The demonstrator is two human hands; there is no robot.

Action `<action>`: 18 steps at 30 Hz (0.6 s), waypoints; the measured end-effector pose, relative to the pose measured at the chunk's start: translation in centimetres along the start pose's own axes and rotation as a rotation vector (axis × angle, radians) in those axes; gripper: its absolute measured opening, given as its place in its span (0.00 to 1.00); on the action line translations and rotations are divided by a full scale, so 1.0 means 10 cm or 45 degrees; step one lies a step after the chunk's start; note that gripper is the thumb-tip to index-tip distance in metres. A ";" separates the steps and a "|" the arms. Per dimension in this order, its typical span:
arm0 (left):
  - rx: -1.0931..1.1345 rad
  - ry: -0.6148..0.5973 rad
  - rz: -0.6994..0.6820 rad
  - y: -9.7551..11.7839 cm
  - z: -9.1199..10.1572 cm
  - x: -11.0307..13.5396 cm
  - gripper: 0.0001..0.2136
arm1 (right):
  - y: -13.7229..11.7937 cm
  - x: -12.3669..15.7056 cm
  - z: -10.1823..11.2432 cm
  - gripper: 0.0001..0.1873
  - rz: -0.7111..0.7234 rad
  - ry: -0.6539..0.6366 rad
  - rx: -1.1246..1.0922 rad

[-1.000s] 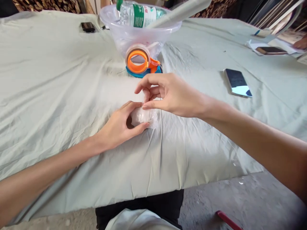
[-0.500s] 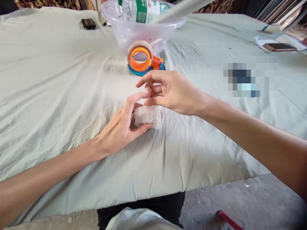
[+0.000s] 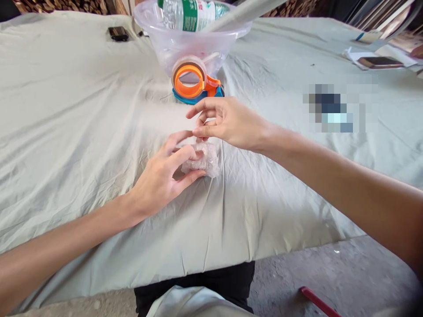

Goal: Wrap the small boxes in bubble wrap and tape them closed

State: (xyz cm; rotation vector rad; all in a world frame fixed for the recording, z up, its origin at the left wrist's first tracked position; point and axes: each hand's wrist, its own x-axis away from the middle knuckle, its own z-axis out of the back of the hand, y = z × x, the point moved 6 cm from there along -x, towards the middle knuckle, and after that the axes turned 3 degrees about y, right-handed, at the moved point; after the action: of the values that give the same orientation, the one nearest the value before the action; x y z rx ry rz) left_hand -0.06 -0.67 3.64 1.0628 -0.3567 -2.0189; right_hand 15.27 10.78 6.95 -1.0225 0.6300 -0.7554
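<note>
A small bundle wrapped in clear bubble wrap (image 3: 205, 161) lies on the pale green cloth covering the table (image 3: 82, 114). My left hand (image 3: 165, 174) curls around the bundle's left side, thumb below it and fingers on top. My right hand (image 3: 224, 121) hovers just above the bundle's far edge, thumb and a finger pinched together at the wrap, the other fingers bent and spread. What the pinch holds is too small to make out.
An orange and blue tape dispenser (image 3: 193, 83) stands beyond my hands. Behind it a clear plastic basin (image 3: 185, 39) holds a water bottle (image 3: 190, 12) and a grey roll. A blurred-out phone (image 3: 332, 110) lies right; another dark phone (image 3: 118, 33) lies at the far left.
My left fingers lifted off the bundle half a second ago and now press down on its top again. My right hand's pinch dropped slightly onto the wrap.
</note>
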 end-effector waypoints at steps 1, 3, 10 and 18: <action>-0.052 0.019 -0.019 0.01 0.01 0.00 0.08 | 0.03 -0.03 0.00 0.13 -0.014 -0.014 -0.007; -0.180 0.050 -0.075 0.03 0.03 0.01 0.07 | 0.10 -0.09 -0.01 0.14 -0.068 -0.058 -0.023; -0.313 0.035 -0.250 0.04 0.00 0.02 0.08 | 0.39 -0.20 -0.10 0.09 -0.288 -0.292 0.134; -0.086 -0.006 -0.105 -0.04 -0.01 -0.01 0.13 | 0.05 -0.09 0.02 0.10 0.010 -0.008 0.271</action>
State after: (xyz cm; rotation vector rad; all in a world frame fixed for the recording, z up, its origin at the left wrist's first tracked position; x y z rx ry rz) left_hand -0.18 -0.35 3.38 1.0467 -0.2490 -2.0918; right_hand 14.99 11.78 6.66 -0.8261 0.5358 -0.7942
